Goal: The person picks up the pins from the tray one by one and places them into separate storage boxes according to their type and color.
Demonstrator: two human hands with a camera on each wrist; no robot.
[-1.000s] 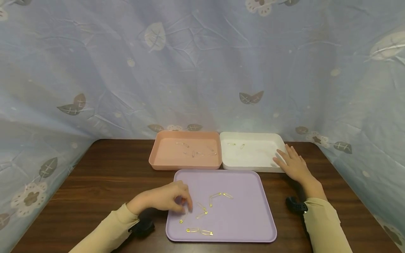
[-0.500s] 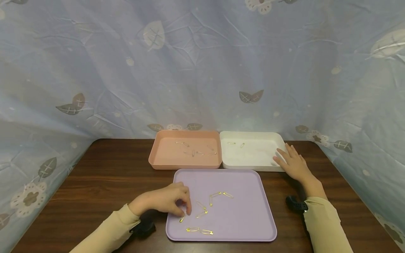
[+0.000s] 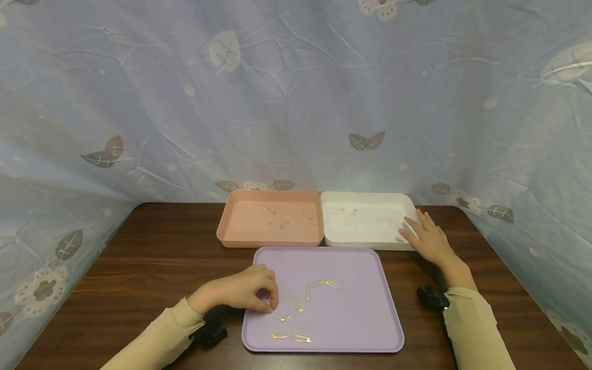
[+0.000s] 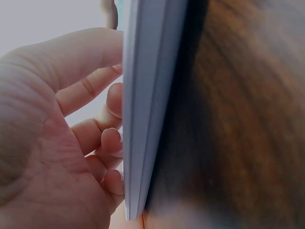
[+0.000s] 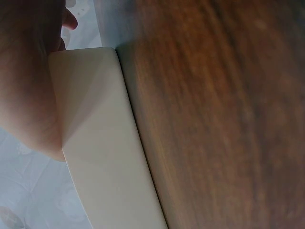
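A gold safety pin (image 3: 280, 316) is pinched by the curled left hand (image 3: 240, 293) on the purple tray (image 3: 361, 318), lying slantwise, up-left to down-right. The flat, relaxed right hand (image 3: 427, 239) is rested on the white tray (image 3: 370, 237).

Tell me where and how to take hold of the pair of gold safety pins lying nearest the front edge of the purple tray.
Pinch one pin of the front pair across its narrow width, near its middle, coming straight down from above. They lie flat and end to end on the purple tray, so a side approach would probably only slide them. The left hand is closest; its fingertips already rest just behind them.
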